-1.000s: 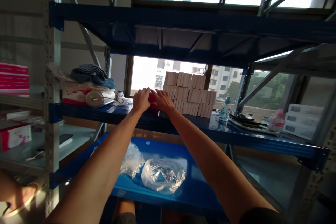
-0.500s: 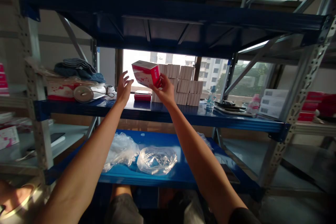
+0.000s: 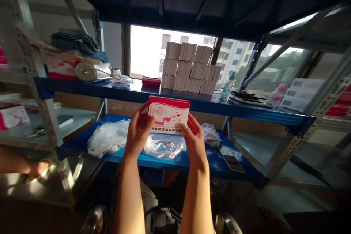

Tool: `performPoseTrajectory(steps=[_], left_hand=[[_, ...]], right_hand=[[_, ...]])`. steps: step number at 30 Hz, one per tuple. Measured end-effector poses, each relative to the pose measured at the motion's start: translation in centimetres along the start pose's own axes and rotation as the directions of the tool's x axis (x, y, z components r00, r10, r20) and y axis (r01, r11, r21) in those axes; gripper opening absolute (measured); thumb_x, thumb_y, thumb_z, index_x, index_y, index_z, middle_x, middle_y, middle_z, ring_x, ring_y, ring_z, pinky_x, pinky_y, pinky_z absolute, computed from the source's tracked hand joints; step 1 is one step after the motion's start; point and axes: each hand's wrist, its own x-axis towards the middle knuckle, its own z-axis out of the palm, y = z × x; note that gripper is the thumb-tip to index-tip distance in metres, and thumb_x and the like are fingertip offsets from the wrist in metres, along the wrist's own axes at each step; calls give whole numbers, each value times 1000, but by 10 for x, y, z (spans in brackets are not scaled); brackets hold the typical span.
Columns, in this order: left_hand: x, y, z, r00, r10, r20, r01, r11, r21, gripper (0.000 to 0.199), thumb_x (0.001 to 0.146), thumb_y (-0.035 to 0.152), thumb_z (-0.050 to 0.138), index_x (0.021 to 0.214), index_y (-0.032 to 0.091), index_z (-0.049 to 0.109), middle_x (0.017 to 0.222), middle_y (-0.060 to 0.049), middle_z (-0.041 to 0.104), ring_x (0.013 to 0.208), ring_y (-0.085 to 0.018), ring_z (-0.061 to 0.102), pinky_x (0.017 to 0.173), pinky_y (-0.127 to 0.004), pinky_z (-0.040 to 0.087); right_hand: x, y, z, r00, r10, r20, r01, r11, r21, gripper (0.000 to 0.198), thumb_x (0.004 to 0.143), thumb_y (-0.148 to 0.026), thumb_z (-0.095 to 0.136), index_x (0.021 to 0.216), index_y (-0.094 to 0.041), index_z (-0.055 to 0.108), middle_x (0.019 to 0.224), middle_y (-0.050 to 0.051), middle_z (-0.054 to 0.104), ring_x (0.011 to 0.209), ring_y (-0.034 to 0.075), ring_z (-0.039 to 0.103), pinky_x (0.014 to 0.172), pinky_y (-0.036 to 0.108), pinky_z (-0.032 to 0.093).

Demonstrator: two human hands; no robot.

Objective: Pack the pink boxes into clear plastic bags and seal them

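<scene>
Centre of frame: left hand (image 3: 137, 133) and right hand (image 3: 194, 142) both grasp a pink-and-white box (image 3: 169, 114) by its side edges, printed face toward the camera, held clear of the blue shelf (image 3: 170, 98). Behind it, at centre top, a stack of pale boxes (image 3: 190, 67); clear bags (image 3: 163, 145) lie lower centre.

Print on the pink-and-white box (image 3: 169, 114) too small to read, and its lower corners sit behind the left hand (image 3: 137, 135) and right hand (image 3: 195, 142). Another person's hand (image 3: 33, 168) at the left edge is cut off by the frame (arm only partly in view). The clear bag (image 3: 163, 145) on the lower shelf (image 3: 208, 161) is half hidden behind the box; labels on the white boxes (image 3: 300, 93) at far right are blurred.
</scene>
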Motion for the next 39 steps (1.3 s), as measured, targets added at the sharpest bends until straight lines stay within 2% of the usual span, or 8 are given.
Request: performPoseTrajectory(steps=[6,10,16,20,26,32,36,39], left_hand=[[-36,-36,4,968,-244,-59,244,970,-13,62,93,55,73,146,26,58,115,-10,78,101,-24,78,84,-31,65],[-43,-54,3,949,-314,-5,313,948,-58,68,87,53,81,144,24,59,122,-12,77,110,-27,77,91,-35,64],[-42,-79,-12,950,-266,162,278,959,-61,77,88,41,81,156,27,46,145,-14,67,135,-30,65,106,-40,60],[-46,-93,-22,937,-264,229,278,960,-31,77,88,37,80,156,26,45,154,-16,59,144,-31,56,111,-42,56],[-57,-92,-30,946,-216,241,221,975,4,62,86,24,79,141,27,53,156,-14,58,145,-30,56,111,-43,56],[-55,-89,-22,982,-30,185,17,997,73,37,82,7,68,114,23,58,145,-14,65,152,-28,48,124,-49,42],[-50,-86,-12,988,80,134,-89,994,67,35,81,4,66,110,23,58,146,-15,65,149,-27,51,122,-47,45],[-47,-81,-10,989,96,108,-100,995,29,39,79,5,71,111,23,59,144,-15,67,145,-27,56,119,-45,48]], right_hand=[[-26,32,-19,986,155,-66,-159,985,-61,66,86,-55,80,141,-22,67,134,10,75,124,35,71,106,53,58],[-31,46,-25,977,205,-64,-210,974,-90,66,85,-57,80,140,-23,68,132,10,76,123,37,71,102,50,60],[-29,56,-38,979,177,101,-167,981,-99,55,86,-51,82,134,-26,70,139,9,72,131,34,67,104,48,59],[-30,63,-48,977,191,97,-184,980,-70,60,79,-45,89,133,-26,69,138,10,72,130,33,67,106,49,57],[-43,67,-53,986,142,90,-131,984,-119,59,73,-40,94,124,-26,68,141,11,69,132,34,65,110,52,54],[-47,62,-47,984,8,179,27,981,-194,47,80,-38,89,113,-29,57,156,15,58,143,34,57,114,54,50],[-42,61,-43,986,-95,139,114,984,-139,51,80,-49,88,112,-29,54,163,16,49,147,33,53,116,52,49],[-38,59,-44,982,-132,133,145,985,-92,59,76,-54,91,116,-29,56,159,17,55,145,34,55,117,53,48]])
